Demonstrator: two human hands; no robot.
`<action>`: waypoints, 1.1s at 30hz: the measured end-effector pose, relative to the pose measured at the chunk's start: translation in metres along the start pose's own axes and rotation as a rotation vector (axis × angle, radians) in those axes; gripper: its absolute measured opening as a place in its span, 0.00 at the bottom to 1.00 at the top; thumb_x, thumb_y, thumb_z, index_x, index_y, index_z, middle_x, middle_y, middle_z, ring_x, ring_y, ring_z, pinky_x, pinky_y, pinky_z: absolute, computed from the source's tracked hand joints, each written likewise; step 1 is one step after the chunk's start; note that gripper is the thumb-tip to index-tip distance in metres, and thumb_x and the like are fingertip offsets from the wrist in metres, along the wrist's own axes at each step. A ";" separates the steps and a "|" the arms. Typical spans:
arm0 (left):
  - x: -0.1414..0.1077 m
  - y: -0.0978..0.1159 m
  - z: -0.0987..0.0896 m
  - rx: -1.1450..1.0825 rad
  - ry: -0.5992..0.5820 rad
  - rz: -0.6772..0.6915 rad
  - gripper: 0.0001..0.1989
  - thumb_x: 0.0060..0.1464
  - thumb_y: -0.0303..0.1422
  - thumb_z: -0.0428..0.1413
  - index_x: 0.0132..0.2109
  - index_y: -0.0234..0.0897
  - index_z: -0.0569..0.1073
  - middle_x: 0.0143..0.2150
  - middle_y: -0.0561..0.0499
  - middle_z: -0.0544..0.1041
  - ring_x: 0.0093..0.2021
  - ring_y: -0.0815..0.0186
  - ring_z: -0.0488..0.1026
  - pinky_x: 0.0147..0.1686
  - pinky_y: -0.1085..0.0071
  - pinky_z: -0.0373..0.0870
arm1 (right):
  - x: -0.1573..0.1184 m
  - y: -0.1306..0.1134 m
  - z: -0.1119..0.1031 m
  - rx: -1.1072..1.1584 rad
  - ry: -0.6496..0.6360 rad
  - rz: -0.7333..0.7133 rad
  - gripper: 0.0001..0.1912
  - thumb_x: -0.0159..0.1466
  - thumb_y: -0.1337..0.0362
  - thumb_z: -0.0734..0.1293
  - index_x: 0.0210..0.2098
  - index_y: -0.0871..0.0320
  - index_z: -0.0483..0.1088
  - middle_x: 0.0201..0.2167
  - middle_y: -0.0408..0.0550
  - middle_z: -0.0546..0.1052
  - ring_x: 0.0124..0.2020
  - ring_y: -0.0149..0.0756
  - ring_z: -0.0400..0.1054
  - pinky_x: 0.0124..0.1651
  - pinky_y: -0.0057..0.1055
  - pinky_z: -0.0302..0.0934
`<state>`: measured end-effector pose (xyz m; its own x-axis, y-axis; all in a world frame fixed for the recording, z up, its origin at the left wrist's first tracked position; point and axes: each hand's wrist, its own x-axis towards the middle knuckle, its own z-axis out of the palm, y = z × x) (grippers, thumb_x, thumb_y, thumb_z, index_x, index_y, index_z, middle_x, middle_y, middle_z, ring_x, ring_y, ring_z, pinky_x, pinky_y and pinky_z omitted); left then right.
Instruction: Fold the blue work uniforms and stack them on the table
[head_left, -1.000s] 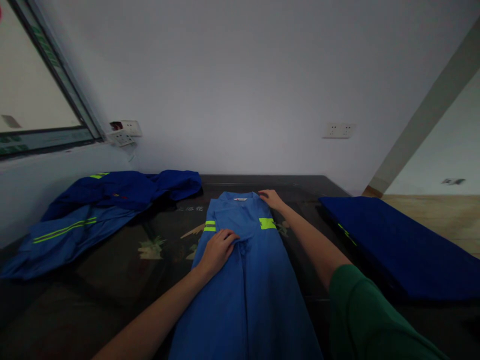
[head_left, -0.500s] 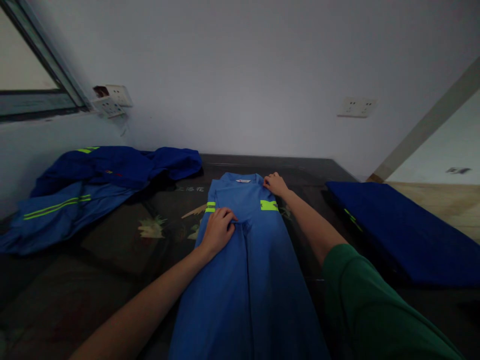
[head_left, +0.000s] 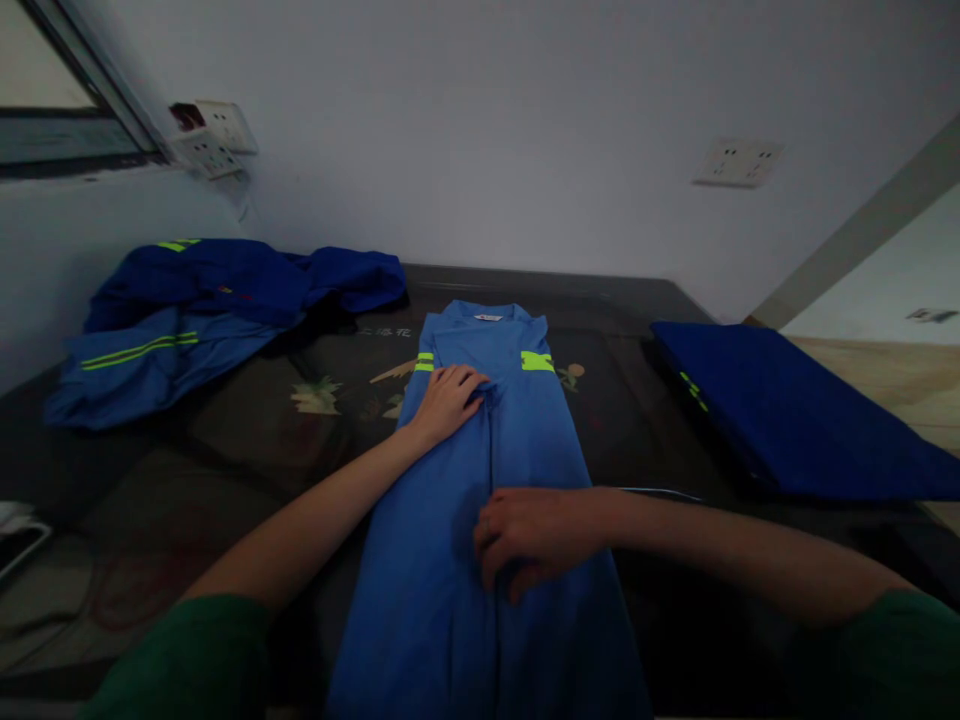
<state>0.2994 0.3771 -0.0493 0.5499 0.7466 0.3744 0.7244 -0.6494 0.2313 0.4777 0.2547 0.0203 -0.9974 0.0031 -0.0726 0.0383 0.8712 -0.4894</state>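
A light blue garment [head_left: 540, 430] lies lengthwise on the dark table [head_left: 630, 420], its collar towards the wall and its sides folded inward. Yellow-green strips cross it below the collar. My left hand [head_left: 450, 400] rests on its upper left part, fingers spread over the cloth near the middle fold. Over the middle of the garment is my right hand [head_left: 521, 535], fingers apart and curved downward, with nothing visible in them. Whether its fingertips touch the cloth is unclear.
Crumpled dark and light blue clothes [head_left: 217, 300] lie at the back left. A folded dark blue garment [head_left: 795, 410] lies on the right. Wall sockets [head_left: 739, 162] are above the table. A white object [head_left: 21, 535] with a cable sits at the left edge.
My right hand has left the collar's right side and moved down over the garment's middle. My left hand stays on the upper cloth. The view has tilted downward.
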 end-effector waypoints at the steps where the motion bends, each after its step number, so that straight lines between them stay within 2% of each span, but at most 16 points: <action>1: 0.000 0.001 0.000 0.008 -0.003 -0.001 0.15 0.59 0.30 0.52 0.54 0.41 0.69 0.53 0.47 0.72 0.54 0.56 0.66 0.56 0.57 0.55 | 0.002 -0.010 0.006 -0.040 -0.015 -0.014 0.07 0.64 0.64 0.67 0.42 0.55 0.74 0.42 0.46 0.76 0.44 0.35 0.67 0.47 0.34 0.55; 8: -0.002 0.002 0.002 0.056 -0.001 0.015 0.13 0.60 0.30 0.52 0.52 0.38 0.69 0.51 0.45 0.73 0.53 0.55 0.66 0.54 0.59 0.58 | 0.005 -0.044 0.020 -0.115 -0.054 -0.037 0.10 0.61 0.57 0.71 0.40 0.54 0.75 0.40 0.45 0.76 0.43 0.37 0.66 0.45 0.35 0.52; 15: -0.002 0.004 0.002 0.063 -0.007 0.015 0.12 0.61 0.30 0.51 0.50 0.37 0.70 0.51 0.45 0.73 0.53 0.56 0.67 0.54 0.59 0.59 | 0.017 -0.081 0.058 -0.254 0.035 -0.121 0.07 0.61 0.58 0.70 0.35 0.55 0.74 0.39 0.46 0.76 0.43 0.39 0.64 0.44 0.39 0.53; 20: -0.002 0.005 0.001 0.100 0.007 0.040 0.11 0.61 0.29 0.51 0.50 0.37 0.70 0.50 0.45 0.73 0.51 0.56 0.67 0.52 0.60 0.60 | 0.020 -0.093 0.064 -0.218 0.041 -0.094 0.05 0.62 0.60 0.68 0.34 0.54 0.73 0.37 0.43 0.76 0.41 0.37 0.64 0.44 0.38 0.53; 24: -0.003 0.003 0.001 0.113 0.010 0.054 0.10 0.61 0.30 0.50 0.49 0.38 0.71 0.50 0.46 0.74 0.50 0.57 0.68 0.51 0.60 0.61 | 0.019 -0.097 0.065 -0.241 0.084 -0.051 0.10 0.63 0.56 0.67 0.36 0.56 0.73 0.38 0.46 0.75 0.41 0.39 0.64 0.45 0.39 0.54; 26: -0.002 0.004 -0.001 0.128 0.005 0.060 0.10 0.61 0.30 0.50 0.48 0.39 0.71 0.49 0.46 0.74 0.50 0.57 0.69 0.50 0.60 0.61 | 0.015 -0.092 0.059 -0.213 0.156 -0.022 0.11 0.64 0.56 0.66 0.38 0.56 0.73 0.39 0.46 0.75 0.42 0.38 0.64 0.47 0.38 0.55; 28: 0.000 0.007 -0.004 0.171 -0.013 0.065 0.10 0.60 0.28 0.51 0.48 0.39 0.71 0.48 0.46 0.75 0.49 0.57 0.69 0.50 0.60 0.62 | 0.008 -0.074 0.044 -0.136 0.289 0.050 0.10 0.65 0.57 0.66 0.42 0.56 0.73 0.41 0.45 0.75 0.44 0.35 0.65 0.49 0.35 0.56; 31: 0.006 0.017 -0.007 0.252 -0.035 0.055 0.11 0.60 0.26 0.50 0.48 0.39 0.71 0.46 0.46 0.76 0.48 0.56 0.70 0.49 0.59 0.62 | -0.009 -0.022 0.009 -0.105 0.569 0.300 0.06 0.66 0.64 0.65 0.40 0.59 0.73 0.40 0.47 0.75 0.44 0.33 0.66 0.49 0.31 0.59; 33: 0.009 0.022 -0.007 0.272 -0.027 0.050 0.11 0.61 0.26 0.49 0.48 0.38 0.71 0.44 0.45 0.76 0.47 0.56 0.70 0.47 0.60 0.62 | -0.019 0.023 -0.011 -0.192 0.715 0.514 0.06 0.66 0.68 0.64 0.39 0.60 0.74 0.39 0.49 0.75 0.45 0.36 0.66 0.51 0.34 0.59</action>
<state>0.3174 0.3685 -0.0340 0.5958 0.7209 0.3540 0.7794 -0.6254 -0.0381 0.4966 0.2799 0.0199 -0.6626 0.6636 0.3473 0.5430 0.7449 -0.3876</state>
